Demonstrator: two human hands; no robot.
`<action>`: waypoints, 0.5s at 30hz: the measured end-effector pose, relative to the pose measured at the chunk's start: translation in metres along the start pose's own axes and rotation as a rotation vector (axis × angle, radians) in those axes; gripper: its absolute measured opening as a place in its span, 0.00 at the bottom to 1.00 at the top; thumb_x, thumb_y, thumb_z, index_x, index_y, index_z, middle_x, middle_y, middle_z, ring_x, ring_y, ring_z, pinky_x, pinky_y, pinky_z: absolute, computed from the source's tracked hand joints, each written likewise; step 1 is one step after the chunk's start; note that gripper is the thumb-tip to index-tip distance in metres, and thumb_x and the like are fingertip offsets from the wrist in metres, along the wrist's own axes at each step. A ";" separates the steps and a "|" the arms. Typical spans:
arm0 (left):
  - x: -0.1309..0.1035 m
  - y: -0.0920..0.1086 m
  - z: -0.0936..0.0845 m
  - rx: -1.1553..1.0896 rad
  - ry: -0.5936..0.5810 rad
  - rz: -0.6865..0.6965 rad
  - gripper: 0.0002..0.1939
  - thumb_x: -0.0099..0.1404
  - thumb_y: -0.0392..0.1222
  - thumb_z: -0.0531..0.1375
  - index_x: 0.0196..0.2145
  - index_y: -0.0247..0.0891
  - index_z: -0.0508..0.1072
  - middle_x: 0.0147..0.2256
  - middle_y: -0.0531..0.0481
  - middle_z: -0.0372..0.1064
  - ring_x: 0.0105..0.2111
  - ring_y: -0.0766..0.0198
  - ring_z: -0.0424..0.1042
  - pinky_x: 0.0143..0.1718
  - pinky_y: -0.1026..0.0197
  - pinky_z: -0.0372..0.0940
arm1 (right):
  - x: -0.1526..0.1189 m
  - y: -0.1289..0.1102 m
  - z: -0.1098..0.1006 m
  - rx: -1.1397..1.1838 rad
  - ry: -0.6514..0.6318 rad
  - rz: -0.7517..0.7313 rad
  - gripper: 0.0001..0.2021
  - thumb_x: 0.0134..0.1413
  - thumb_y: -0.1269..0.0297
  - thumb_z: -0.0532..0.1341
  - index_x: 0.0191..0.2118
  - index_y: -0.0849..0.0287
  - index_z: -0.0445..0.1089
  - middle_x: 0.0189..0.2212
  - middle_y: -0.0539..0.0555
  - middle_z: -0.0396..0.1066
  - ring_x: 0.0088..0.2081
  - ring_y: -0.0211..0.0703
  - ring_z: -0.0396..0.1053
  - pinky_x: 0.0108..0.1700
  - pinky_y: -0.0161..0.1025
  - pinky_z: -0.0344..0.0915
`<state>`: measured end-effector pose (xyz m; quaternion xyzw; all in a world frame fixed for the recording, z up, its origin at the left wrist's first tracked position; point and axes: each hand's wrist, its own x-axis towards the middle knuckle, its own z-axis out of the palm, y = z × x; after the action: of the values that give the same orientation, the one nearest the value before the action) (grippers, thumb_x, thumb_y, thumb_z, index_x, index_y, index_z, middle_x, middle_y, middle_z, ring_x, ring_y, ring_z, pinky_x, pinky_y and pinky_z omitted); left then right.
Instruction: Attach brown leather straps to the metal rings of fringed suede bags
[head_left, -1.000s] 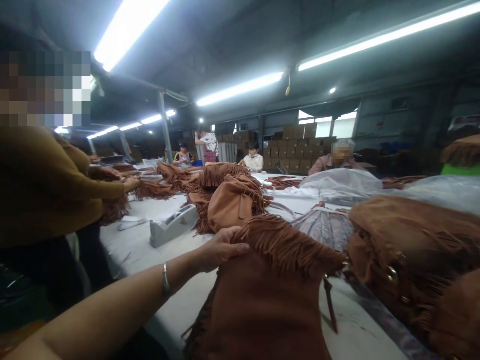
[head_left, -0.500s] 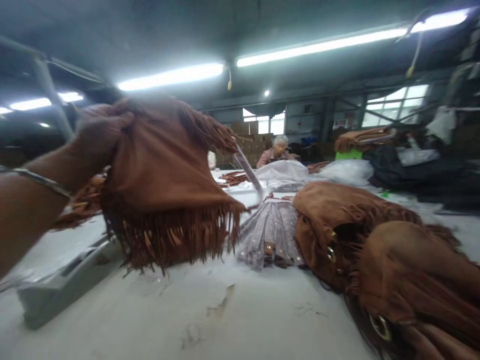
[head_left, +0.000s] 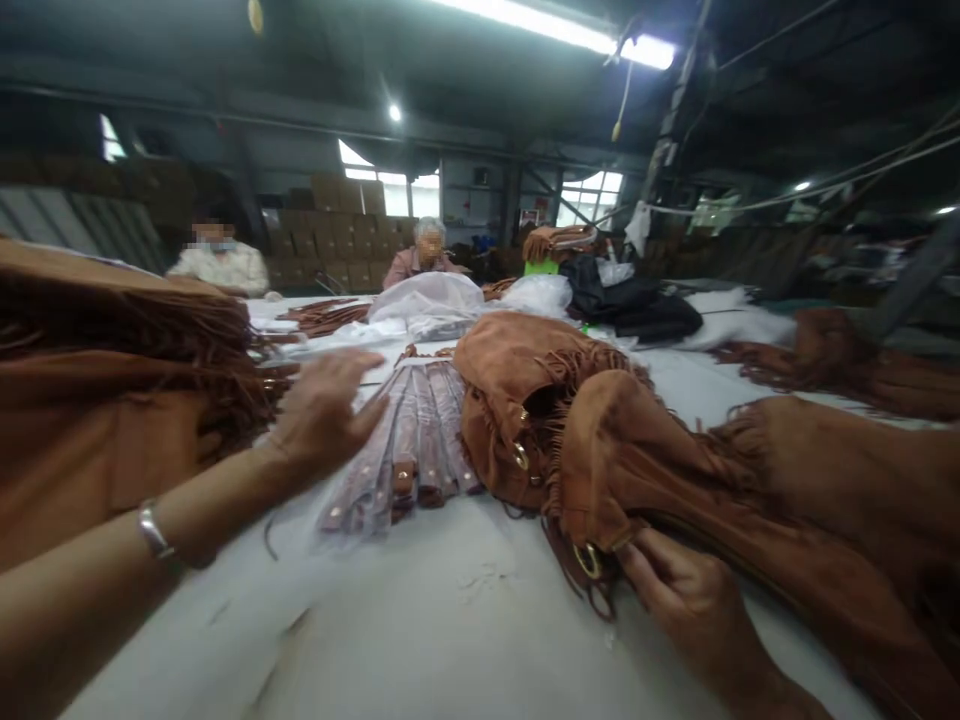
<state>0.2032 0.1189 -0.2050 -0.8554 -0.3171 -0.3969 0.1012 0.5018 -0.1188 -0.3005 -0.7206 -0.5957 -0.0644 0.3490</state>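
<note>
Tabletop: right hand (head_left: 686, 595) pinching bag (head_left: 645, 460).

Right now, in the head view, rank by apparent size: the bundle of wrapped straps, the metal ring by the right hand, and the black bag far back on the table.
1. Bundle of wrapped straps
2. Black bag, though it lies much farther away, so its true size is unsure
3. Metal ring, clearly smallest

Stacked cardboard boxes (head_left: 330, 235) line the far wall. Two seated people (head_left: 219, 262) (head_left: 422, 255) occupy the table's far side. Clear plastic bags (head_left: 431, 300) and a black bag (head_left: 637, 305) lie on the white table (head_left: 450, 620).
</note>
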 end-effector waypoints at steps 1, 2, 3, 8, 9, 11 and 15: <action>0.001 0.033 0.014 -0.099 -0.096 0.143 0.19 0.64 0.42 0.54 0.51 0.31 0.67 0.50 0.40 0.67 0.53 0.53 0.64 0.58 0.52 0.56 | -0.001 -0.004 -0.002 -0.008 0.018 -0.057 0.17 0.57 0.60 0.53 0.19 0.57 0.65 0.14 0.48 0.61 0.17 0.35 0.61 0.22 0.32 0.54; 0.003 0.066 0.024 -0.185 -0.133 0.328 0.20 0.65 0.41 0.53 0.53 0.33 0.66 0.52 0.41 0.66 0.55 0.54 0.62 0.59 0.53 0.55 | -0.002 -0.007 -0.004 -0.011 0.027 -0.131 0.18 0.57 0.63 0.53 0.17 0.57 0.61 0.14 0.47 0.58 0.17 0.34 0.58 0.22 0.33 0.53; 0.007 0.096 0.032 -0.234 -0.189 0.500 0.21 0.66 0.38 0.51 0.57 0.38 0.63 0.57 0.44 0.62 0.59 0.54 0.56 0.61 0.52 0.50 | -0.004 -0.011 -0.005 -0.010 0.024 -0.209 0.18 0.57 0.65 0.53 0.16 0.57 0.58 0.13 0.47 0.56 0.17 0.34 0.56 0.23 0.34 0.51; 0.038 0.176 0.069 -0.256 -0.611 0.937 0.25 0.66 0.36 0.52 0.59 0.52 0.61 0.64 0.55 0.48 0.67 0.55 0.34 0.65 0.47 0.28 | -0.011 -0.023 -0.010 0.012 -0.040 -0.427 0.15 0.53 0.72 0.52 0.17 0.57 0.56 0.14 0.47 0.57 0.19 0.34 0.55 0.25 0.37 0.48; 0.044 0.179 0.076 -0.244 -0.674 0.941 0.25 0.64 0.37 0.53 0.58 0.51 0.62 0.64 0.55 0.48 0.67 0.56 0.33 0.64 0.47 0.28 | -0.012 -0.024 -0.011 0.014 -0.026 -0.435 0.15 0.53 0.72 0.52 0.17 0.57 0.57 0.15 0.47 0.58 0.19 0.35 0.55 0.26 0.38 0.48; 0.055 0.180 0.087 -0.256 -0.752 0.923 0.22 0.61 0.38 0.56 0.54 0.49 0.68 0.62 0.54 0.54 0.67 0.55 0.34 0.64 0.49 0.31 | -0.013 -0.025 -0.014 0.023 0.024 -0.447 0.14 0.52 0.72 0.53 0.17 0.57 0.56 0.15 0.47 0.57 0.19 0.35 0.56 0.26 0.38 0.48; 0.074 0.185 0.087 -0.530 -0.779 0.607 0.08 0.54 0.41 0.63 0.35 0.44 0.76 0.43 0.49 0.73 0.57 0.52 0.59 0.58 0.52 0.48 | -0.015 -0.027 -0.022 0.121 0.202 -0.473 0.13 0.51 0.73 0.53 0.19 0.57 0.57 0.15 0.48 0.58 0.20 0.36 0.57 0.26 0.38 0.50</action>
<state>0.4074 0.0462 -0.1937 -0.9879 0.0400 -0.0707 -0.1319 0.4808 -0.1425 -0.2802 -0.5291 -0.7123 -0.1800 0.4246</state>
